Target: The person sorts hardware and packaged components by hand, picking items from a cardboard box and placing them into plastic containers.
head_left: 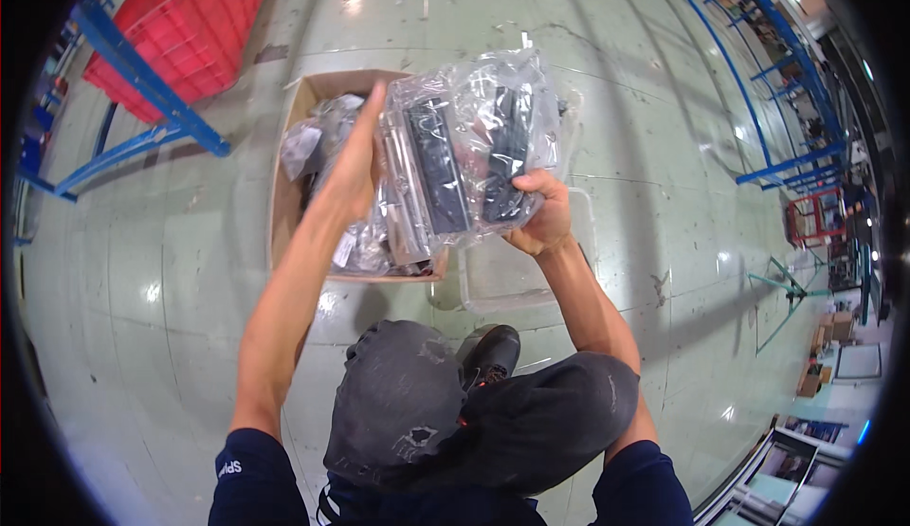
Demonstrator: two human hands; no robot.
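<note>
My right hand [545, 211] is closed on the near right edge of a clear plastic bag [536, 133], thumb on top. Inside the bag lies a long black part [508, 152]. Another bagged black part [438, 161] is just left of it, over the right side of an open cardboard box [277, 213]. My left hand [362, 171] is held edge-on with fingers stretched out, along the left side of these bags; whether its palm touches them is hidden. Several more clear bags [360, 246] with parts fill the box.
A clear plastic tub [526, 299] stands on the floor right of the box, partly under the bags. At far left are a red crate [190, 43] and a blue metal frame [152, 81]. Blue racks [791, 161] line the right. My knees [393, 403] are close in front.
</note>
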